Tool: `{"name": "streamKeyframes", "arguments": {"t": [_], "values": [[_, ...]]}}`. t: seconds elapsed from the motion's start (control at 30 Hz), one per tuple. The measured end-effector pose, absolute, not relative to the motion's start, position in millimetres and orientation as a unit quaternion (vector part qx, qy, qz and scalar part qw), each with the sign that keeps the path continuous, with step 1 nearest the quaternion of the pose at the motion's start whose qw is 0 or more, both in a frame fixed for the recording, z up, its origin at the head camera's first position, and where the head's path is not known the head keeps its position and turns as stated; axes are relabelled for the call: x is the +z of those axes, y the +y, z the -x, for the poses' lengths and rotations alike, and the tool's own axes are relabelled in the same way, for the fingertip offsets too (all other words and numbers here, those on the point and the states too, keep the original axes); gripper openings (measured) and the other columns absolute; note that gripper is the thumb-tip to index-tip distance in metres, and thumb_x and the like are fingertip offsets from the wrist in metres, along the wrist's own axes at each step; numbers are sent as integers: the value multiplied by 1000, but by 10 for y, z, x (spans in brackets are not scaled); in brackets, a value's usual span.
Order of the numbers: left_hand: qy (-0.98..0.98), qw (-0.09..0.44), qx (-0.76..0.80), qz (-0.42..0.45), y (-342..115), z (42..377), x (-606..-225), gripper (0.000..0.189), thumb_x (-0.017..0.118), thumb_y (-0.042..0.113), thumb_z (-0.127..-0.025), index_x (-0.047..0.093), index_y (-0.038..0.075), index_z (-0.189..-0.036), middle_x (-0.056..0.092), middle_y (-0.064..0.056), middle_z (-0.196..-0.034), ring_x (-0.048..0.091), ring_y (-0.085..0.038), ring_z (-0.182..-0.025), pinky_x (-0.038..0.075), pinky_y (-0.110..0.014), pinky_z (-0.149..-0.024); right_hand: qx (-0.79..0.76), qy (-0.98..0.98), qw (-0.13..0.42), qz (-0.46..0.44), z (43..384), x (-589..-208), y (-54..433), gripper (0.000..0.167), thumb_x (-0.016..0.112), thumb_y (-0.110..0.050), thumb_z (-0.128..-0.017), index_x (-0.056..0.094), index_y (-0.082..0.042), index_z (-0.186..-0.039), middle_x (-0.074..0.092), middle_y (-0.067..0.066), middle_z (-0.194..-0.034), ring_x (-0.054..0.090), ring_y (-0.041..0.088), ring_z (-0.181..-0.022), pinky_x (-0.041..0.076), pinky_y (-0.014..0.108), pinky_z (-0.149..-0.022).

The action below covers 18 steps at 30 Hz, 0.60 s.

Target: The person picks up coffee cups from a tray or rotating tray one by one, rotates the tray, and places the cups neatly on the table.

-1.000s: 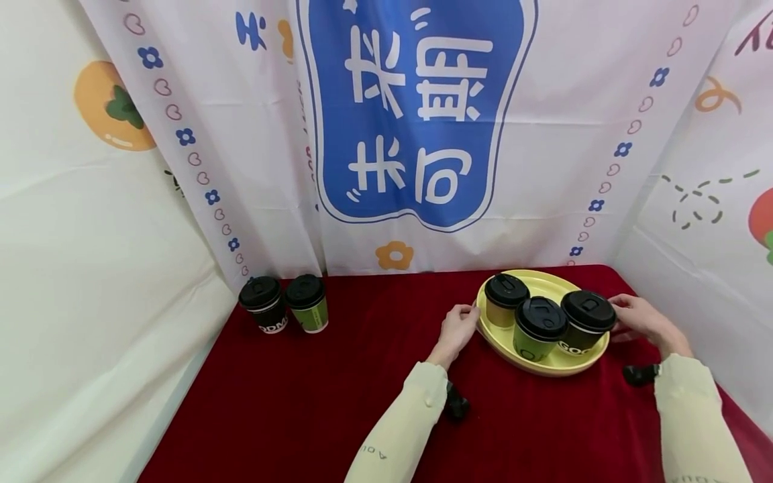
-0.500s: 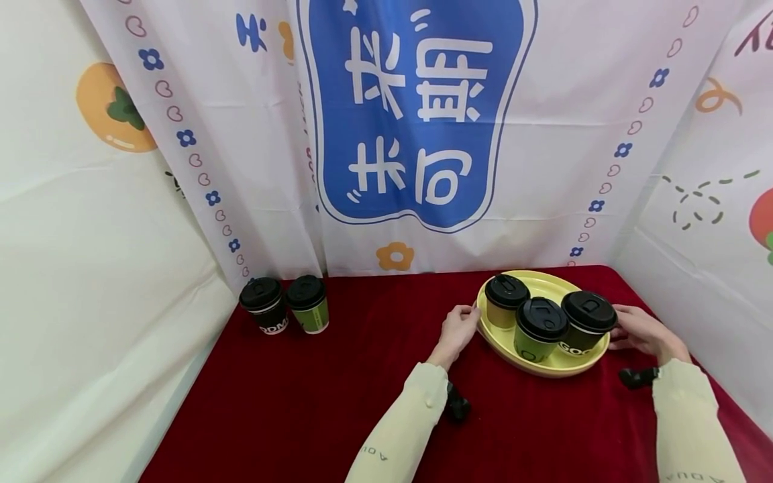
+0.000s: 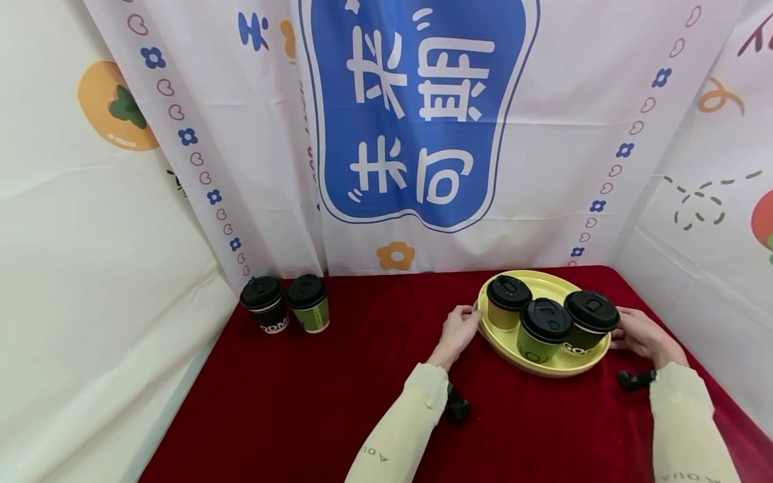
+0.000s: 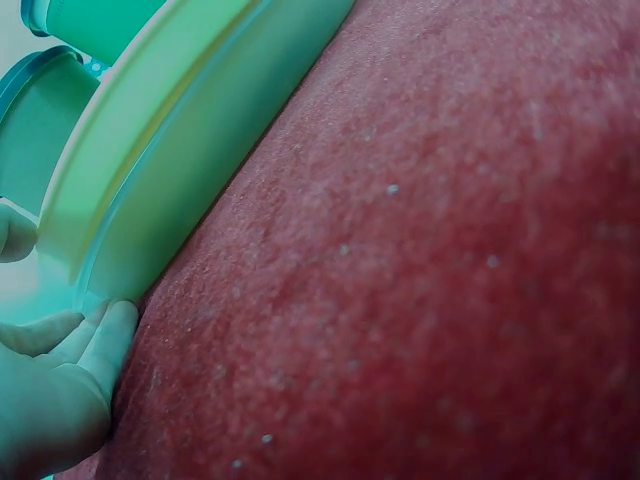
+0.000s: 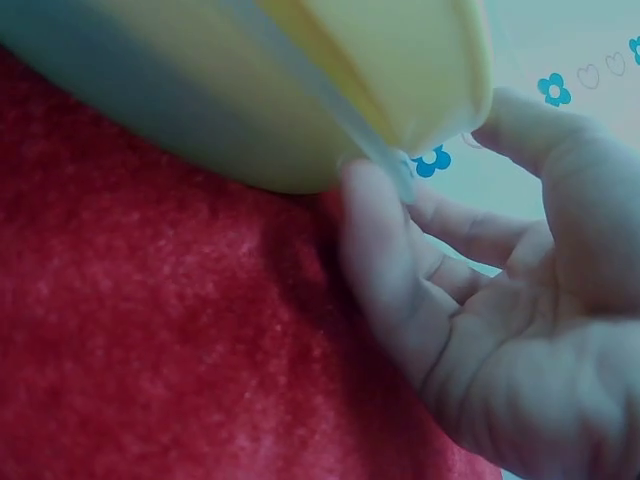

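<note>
A round yellow tray (image 3: pixel 551 284) lies at the right of the table and bears three lidded paper coffee cups: a tan one (image 3: pixel 502 318), a green one (image 3: pixel 536 347) in front and a larger black one (image 3: pixel 581 338). My left hand (image 3: pixel 457 333) grips the tray's left edge. In the left wrist view its thumb is at the rim and its fingertips (image 4: pixel 122 315) are low against the side. On the opposite edge, behind the black cup, my right hand (image 3: pixel 645 337) holds the tray. The right wrist view shows that thumb up at the rim and the fingers (image 5: pixel 375 225) beneath it.
Two more lidded cups, one black (image 3: pixel 274 318) and one green (image 3: pixel 313 318), stand at the back left of the red-covered table (image 3: pixel 290 402). A printed cloth (image 3: pixel 417 248) hangs behind the table, with white cloth walls at both sides.
My right hand has shifted slightly left, closer in against the tray's edge. The left hand stays in place, and the tray and cups have hardly moved.
</note>
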<state>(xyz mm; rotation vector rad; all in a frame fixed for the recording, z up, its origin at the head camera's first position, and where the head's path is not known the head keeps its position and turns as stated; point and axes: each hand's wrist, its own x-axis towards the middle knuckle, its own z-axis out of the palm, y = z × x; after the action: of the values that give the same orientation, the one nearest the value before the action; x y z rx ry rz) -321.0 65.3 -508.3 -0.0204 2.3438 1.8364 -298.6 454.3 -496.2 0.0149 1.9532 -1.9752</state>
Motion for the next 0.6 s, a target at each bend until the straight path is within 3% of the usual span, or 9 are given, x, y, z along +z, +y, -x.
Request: {"name": "streamKeyframes", "arguments": {"t": [0.23,0.43,0.6], "values": [[765,97,636,3,606,3263,-5050,40,58,39,-95,60,15,-127,67,-1,-109,66,-11,-94,54,-34,-87,-719,673,176,8,3002,-5013,4526,35,36,-19,-108,67,-31,-97,71,-8,-82,69,7,-79,59,33,-71],[762,95,641,-16,559,3312,-4972,37,56,32,-98,59,10,-128,66,-5,-108,66,-17,-89,56,-34,-80,-724,670,164,8,2988,-5041,4497,37,36,-19,-108,69,-32,-96,72,-10,-88,69,6,-82,59,32,-73],[803,62,590,-48,509,3344,-4793,38,52,33,-99,59,12,-131,64,-4,-119,63,-21,-105,52,-39,-89,-725,673,149,-1,2974,-5039,4487,36,38,-20,-107,70,-32,-95,72,-11,-88,69,6,-81,58,31,-72]]}}
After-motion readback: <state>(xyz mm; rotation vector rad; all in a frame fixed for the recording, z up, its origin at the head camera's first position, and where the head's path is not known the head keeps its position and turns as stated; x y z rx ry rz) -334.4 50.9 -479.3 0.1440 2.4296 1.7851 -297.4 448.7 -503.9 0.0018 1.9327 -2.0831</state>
